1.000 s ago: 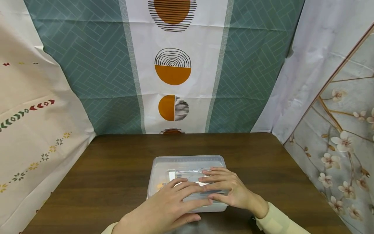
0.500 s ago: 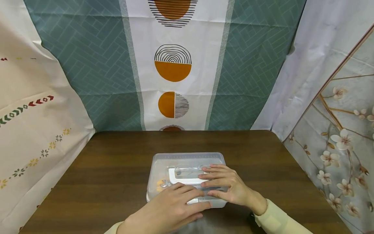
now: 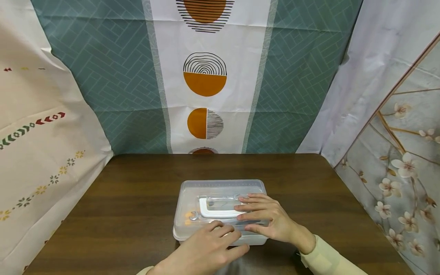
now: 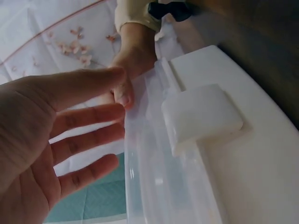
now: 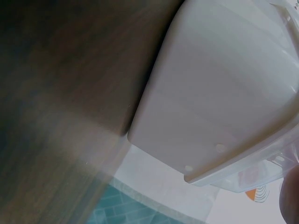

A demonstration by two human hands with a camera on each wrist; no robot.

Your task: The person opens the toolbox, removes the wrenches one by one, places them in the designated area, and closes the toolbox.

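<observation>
A plastic storage box with a see-through lid and a pale body sits on the table. A white carrying handle lies flat in the lid's recess. My right hand rests on the lid's right side, its fingers spread over the handle's right end. Near the front edge is my left hand, fingers loosely bent; in the left wrist view the fingertips are at the lid's rim, and nothing is in its grasp. A white latch lies against the box's front wall. Something orange shows dimly through the lid.
The brown wooden table reaches back to a patterned green and white curtain. Cloths hang at both sides, a cream one on the left and a flowered one on the right.
My left hand has drawn back toward the front edge and its fingers have bent more, uncovering more of the white handle. The right hand stays in place on the lid.
</observation>
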